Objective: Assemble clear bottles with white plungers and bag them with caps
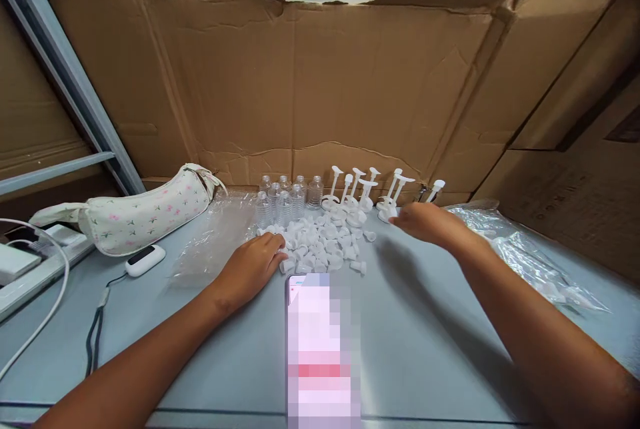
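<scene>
My left hand (255, 266) rests at the left edge of a heap of small white plastic caps (320, 239). Its fingers are curled at the caps, and whatever lies under them is hidden. Off to the right, my right hand (425, 224) is closed, its fingertips at the round base of a white stemmed piece (400, 190). Another white stemmed piece (436, 190) sticks up behind that hand, its lower end hidden. Several more stemmed pieces (354, 182) with disc bases stand behind the heap. Small clear bottles (284, 206) stand upright in a group to their left.
A phone (320, 349) lies in front of the heap. Clear plastic bags lie left (215, 236) and right (530, 262). At left are a floral pouch (145, 216), a white device (145, 260) on a strap and a power strip (45, 276). A cardboard wall (320, 82) closes the back.
</scene>
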Demonstrator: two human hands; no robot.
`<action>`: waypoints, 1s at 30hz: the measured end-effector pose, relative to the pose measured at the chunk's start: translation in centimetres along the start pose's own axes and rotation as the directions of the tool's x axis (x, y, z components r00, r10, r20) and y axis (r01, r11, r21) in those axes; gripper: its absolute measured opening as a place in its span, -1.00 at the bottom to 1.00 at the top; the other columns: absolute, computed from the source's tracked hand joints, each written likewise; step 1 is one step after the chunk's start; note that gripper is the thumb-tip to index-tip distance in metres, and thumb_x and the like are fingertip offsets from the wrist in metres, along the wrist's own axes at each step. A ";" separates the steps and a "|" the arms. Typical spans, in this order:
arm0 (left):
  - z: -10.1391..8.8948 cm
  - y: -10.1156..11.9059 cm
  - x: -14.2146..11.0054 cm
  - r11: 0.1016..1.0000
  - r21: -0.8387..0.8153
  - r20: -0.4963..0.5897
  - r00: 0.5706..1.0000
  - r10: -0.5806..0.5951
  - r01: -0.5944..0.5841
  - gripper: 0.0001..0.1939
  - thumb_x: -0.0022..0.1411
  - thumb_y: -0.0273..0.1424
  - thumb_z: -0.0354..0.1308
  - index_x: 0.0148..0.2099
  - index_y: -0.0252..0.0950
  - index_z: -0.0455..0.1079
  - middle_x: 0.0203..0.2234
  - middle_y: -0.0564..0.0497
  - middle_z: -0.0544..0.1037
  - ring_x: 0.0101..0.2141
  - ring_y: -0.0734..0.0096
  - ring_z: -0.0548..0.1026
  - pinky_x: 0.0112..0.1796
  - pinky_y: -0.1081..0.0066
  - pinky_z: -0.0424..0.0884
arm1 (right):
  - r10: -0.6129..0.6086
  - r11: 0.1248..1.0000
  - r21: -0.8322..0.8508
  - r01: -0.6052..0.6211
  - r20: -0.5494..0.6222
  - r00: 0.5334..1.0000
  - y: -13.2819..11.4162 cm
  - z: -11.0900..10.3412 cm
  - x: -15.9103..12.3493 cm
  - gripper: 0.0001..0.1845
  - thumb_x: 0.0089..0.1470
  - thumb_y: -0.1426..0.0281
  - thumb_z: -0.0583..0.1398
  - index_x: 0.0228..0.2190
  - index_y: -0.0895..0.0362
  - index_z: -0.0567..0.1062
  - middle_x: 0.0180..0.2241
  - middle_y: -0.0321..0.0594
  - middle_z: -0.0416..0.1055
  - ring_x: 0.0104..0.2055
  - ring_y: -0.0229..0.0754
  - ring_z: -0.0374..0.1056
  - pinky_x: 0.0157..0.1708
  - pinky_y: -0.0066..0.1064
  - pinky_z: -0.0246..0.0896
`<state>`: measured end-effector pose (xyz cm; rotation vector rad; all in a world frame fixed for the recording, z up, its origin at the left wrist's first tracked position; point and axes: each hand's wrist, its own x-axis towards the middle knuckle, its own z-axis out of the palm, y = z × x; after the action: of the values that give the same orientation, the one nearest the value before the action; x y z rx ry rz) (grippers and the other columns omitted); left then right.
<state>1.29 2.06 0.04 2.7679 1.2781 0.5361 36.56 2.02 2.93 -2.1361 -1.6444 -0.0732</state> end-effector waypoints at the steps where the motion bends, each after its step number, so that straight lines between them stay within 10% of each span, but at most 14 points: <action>1: 0.1 0.0 0.0 1.000 -0.015 0.001 1.000 -0.009 0.009 -0.81 0.35 -0.36 -0.10 -0.13 -0.28 0.31 -0.22 -0.06 0.51 -0.20 0.24 0.47 -0.18 0.29 0.36 | -0.045 0.999 -0.005 0.045 0.038 0.998 -1.7 0.6 -0.3 -0.79 -0.07 0.29 0.29 -0.61 0.15 0.48 -0.54 0.00 0.47 -0.37 0.07 0.44 -0.39 -0.28 0.18; 10: 0.7 -0.4 -0.2 0.983 -0.145 -0.065 0.992 0.105 -0.114 -0.69 0.27 -0.60 -0.14 -0.05 -0.30 0.34 -0.09 -0.10 0.45 -0.12 0.29 0.45 -0.10 0.31 0.36 | -0.305 0.946 0.134 0.294 0.076 0.949 -14.0 5.9 2.3 -0.61 0.03 0.27 0.22 -0.09 0.16 0.43 -0.05 0.02 0.45 -0.02 0.04 0.36 -0.15 -0.32 0.21; 19: 0.4 -0.1 -0.3 0.984 -0.129 -0.058 0.991 0.119 -0.125 -0.71 0.23 -0.61 -0.12 -0.09 -0.29 0.34 -0.17 -0.07 0.45 -0.18 0.28 0.44 -0.15 0.31 0.37 | -0.236 0.925 0.316 0.213 0.035 0.971 -16.5 9.5 5.3 -0.54 -0.15 0.32 0.32 -0.17 0.17 0.39 -0.23 -0.08 0.49 -0.19 -0.05 0.42 -0.26 -0.35 0.24; 24: 0.5 -0.1 -0.2 0.956 -0.282 -0.170 0.985 0.037 -0.084 -0.74 0.23 -0.57 -0.09 -0.08 -0.28 0.31 -0.17 -0.08 0.45 -0.20 0.30 0.45 -0.13 0.27 0.37 | -0.221 0.880 0.387 0.274 -0.177 0.959 -16.4 7.2 3.6 -0.59 -0.06 0.31 0.21 -0.15 0.15 0.27 -0.14 -0.05 0.40 -0.12 -0.05 0.34 -0.16 -0.29 0.21; 27: 0.0 0.5 0.0 0.788 -0.615 -0.195 0.971 -0.141 -0.009 -0.84 0.20 -0.49 0.02 -0.13 -0.27 0.30 -0.20 -0.03 0.45 -0.28 0.39 0.48 -0.18 0.33 0.41 | -0.259 0.841 0.366 0.399 -0.375 0.890 -15.7 4.5 1.1 -0.55 -0.04 0.34 0.17 -0.09 0.12 0.21 -0.05 -0.04 0.32 0.01 -0.01 0.22 -0.02 -0.19 0.11; 30: -0.7 1.2 0.1 0.456 -0.889 -0.118 0.950 -0.290 0.029 -0.79 0.12 -0.40 0.16 -0.18 -0.28 0.27 -0.24 0.00 0.45 -0.30 0.44 0.49 -0.24 0.40 0.44 | -0.532 0.694 0.110 0.711 -0.587 0.610 -14.3 2.6 -2.1 -0.58 -0.09 0.39 0.21 -0.13 0.08 0.28 -0.20 -0.10 0.35 -0.06 0.05 0.23 -0.04 -0.07 0.11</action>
<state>1.98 1.29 0.96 1.6910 0.8611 1.1649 22.01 3.86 4.35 -1.0440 -1.8169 -0.5042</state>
